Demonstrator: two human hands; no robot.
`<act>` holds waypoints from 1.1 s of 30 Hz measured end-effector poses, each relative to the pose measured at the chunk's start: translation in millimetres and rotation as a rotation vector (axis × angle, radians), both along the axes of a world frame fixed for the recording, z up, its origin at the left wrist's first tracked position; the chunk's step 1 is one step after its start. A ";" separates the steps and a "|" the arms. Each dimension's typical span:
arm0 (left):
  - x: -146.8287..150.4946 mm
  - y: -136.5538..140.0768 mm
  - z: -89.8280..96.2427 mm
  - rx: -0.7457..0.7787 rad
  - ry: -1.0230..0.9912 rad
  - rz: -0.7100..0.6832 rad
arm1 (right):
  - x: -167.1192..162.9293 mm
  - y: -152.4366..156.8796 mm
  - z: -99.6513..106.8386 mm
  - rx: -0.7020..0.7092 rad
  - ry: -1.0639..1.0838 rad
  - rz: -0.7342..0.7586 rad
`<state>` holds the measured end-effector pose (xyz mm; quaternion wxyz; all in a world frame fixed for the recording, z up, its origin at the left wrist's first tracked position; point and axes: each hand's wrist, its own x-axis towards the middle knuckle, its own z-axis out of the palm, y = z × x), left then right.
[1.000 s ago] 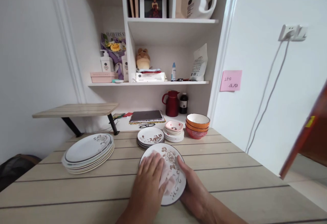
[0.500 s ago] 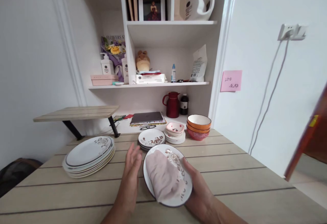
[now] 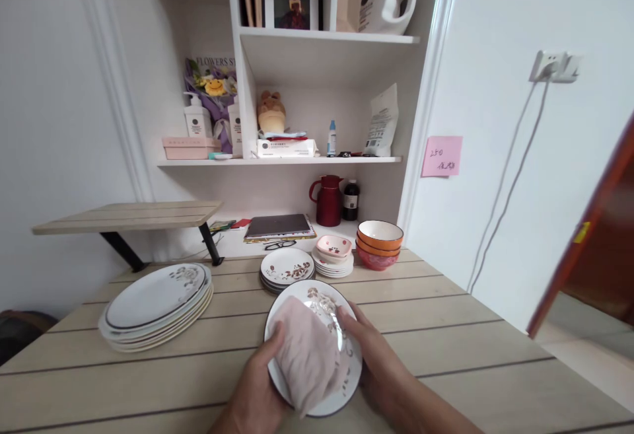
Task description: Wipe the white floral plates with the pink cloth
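A white plate [image 3: 324,302] with a brown flower pattern and dark rim is held tilted above the table's near side. On it lies a crumpled pale pink cloth [image 3: 304,355]. My left hand [image 3: 260,381] grips the plate's left edge, its thumb over the rim by the cloth and its other fingers hidden below. My right hand [image 3: 374,348] holds the right edge, thumb on the upper face. Just behind is a short stack of similar small plates [image 3: 286,266]. A taller stack of larger oval plates [image 3: 156,298] stands to the left.
Small white dishes [image 3: 333,255] and orange and pink bowls [image 3: 380,242] are stacked at the table's back. Glasses [image 3: 280,245], a laptop [image 3: 277,224] and a red jug [image 3: 329,201] sit behind them. A raised wooden shelf [image 3: 129,215] stands at the back left.
My left hand, open and apart from the plate before, has come right and closed on its left edge. The plate and cloth sit slightly lower and further left in view.
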<state>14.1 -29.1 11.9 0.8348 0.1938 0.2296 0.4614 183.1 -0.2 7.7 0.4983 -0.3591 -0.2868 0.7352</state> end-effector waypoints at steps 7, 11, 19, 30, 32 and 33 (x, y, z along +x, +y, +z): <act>2.2 3.2 -3.1 0.032 0.026 0.011 | 20.7 2.2 12.3 0.773 -0.667 -0.407; 2.6 4.7 -5.2 0.090 0.055 0.024 | 19.4 -13.5 21.2 1.074 -0.875 0.003; -2.5 8.1 -9.4 0.071 -0.049 -0.080 | -6.1 -11.4 2.1 1.281 -1.360 0.093; -1.9 2.3 -2.6 0.052 -0.021 0.055 | 2.9 5.6 15.9 1.252 -1.808 -0.378; -5.1 3.7 -3.5 0.031 -0.031 0.067 | 7.3 7.1 14.1 1.241 -1.821 -0.378; -6.5 4.8 -4.6 0.019 -0.034 0.071 | 8.3 6.6 12.4 1.246 -1.822 -0.359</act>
